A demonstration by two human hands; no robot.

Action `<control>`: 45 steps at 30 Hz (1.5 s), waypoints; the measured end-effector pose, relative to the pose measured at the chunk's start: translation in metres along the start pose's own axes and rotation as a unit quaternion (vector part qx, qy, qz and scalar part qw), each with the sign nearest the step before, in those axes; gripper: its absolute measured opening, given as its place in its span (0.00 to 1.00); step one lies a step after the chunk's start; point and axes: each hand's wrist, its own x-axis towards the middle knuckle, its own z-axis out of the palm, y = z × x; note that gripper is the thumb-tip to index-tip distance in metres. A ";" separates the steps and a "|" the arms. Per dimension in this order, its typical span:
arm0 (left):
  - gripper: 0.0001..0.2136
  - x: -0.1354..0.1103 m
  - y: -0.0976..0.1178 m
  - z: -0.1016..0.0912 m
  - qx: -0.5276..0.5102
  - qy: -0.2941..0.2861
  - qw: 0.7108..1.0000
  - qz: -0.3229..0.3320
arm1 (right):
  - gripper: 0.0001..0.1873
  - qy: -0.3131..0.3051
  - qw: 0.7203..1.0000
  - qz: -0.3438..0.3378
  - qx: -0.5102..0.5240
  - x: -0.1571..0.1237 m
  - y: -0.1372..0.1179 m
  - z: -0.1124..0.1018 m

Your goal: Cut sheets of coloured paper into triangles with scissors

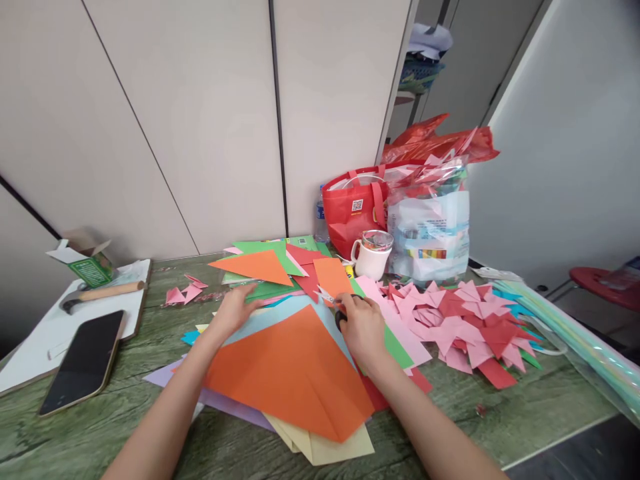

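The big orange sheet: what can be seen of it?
The orange sheet looks like matte paper, pointed at the top, with faint creases. It lies flat on a stack of pastel sheets. The right hand, holding scissors, rests at its upper right edge; the left hand lies flat beyond its upper left.

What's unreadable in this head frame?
All head view.
Scissors: mostly hidden by the right hand; blade opening unclear.
Orange paper: covers the sheets beneath, count unknown.
Water bottle: behind the red bag, label too small.
Green box: print too small.
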 end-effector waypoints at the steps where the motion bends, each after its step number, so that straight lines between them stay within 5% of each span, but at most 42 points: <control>1: 0.23 -0.009 0.001 -0.001 0.036 -0.035 0.999 0.005 | 0.16 -0.004 1.000 0.008 -0.010 0.001 0.001 -0.006; 5: 0.35 -0.042 0.010 -0.002 0.149 -0.146 0.978 0.009 | 0.12 -0.033 0.998 0.036 -0.048 -0.001 0.007 -0.027; 9: 0.45 -0.054 0.014 0.000 0.225 -0.180 0.958 -0.005 | 0.13 -0.080 0.995 0.030 -0.052 -0.008 0.009 -0.042; 14: 0.45 -0.050 0.006 0.005 0.255 -0.178 0.950 -0.017 | 0.16 -0.154 0.977 0.003 0.150 -0.017 0.003 -0.043; 17: 0.36 -0.047 -0.001 0.005 0.244 -0.160 0.956 -0.015 | 0.15 -0.163 0.962 0.010 0.220 -0.018 0.001 -0.030; 21: 0.07 -0.047 -0.001 -0.002 0.207 -0.120 0.971 0.008 | 0.16 -0.143 0.952 0.026 0.270 -0.017 0.006 -0.010; 25: 0.07 -0.051 0.015 -0.021 0.146 -0.100 0.983 0.050 | 0.18 -0.116 0.922 0.041 0.368 -0.013 0.011 0.003; 30: 0.06 -0.059 0.041 -0.044 0.110 0.007 0.989 0.098 | 0.19 -0.107 0.838 0.040 0.533 -0.009 0.005 0.004; 33: 0.09 -0.067 0.054 -0.047 0.110 0.166 0.969 0.147 | 0.22 -0.062 0.787 0.053 0.611 -0.005 -0.001 -0.004; 35: 0.07 -0.073 0.061 -0.043 0.072 0.315 0.927 0.191 | 0.23 -0.019 0.757 0.063 0.650 0.000 -0.004 -0.011; 36: 0.05 -0.075 0.063 -0.040 0.020 0.337 0.925 0.176 | 0.23 0.001 0.746 0.066 0.663 0.003 -0.005 -0.015; 38: 0.05 -0.075 0.065 -0.031 -0.137 0.248 0.956 0.072 | 0.21 0.033 0.718 0.072 0.691 0.010 -0.004 -0.022; 40: 0.09 -0.072 0.065 -0.018 -0.262 0.068 0.962 -0.039 | 0.21 0.052 0.678 0.085 0.728 0.015 -0.002 -0.025; 43: 0.13 -0.062 0.064 0.007 -0.342 -0.051 0.934 -0.094 | 0.21 0.057 0.633 0.113 0.764 0.021 0.001 -0.022; 45: 0.15 -0.055 0.063 0.026 -0.413 -0.101 0.896 -0.125 | 0.19 0.053 0.631 0.130 0.763 0.022 0.003 -0.015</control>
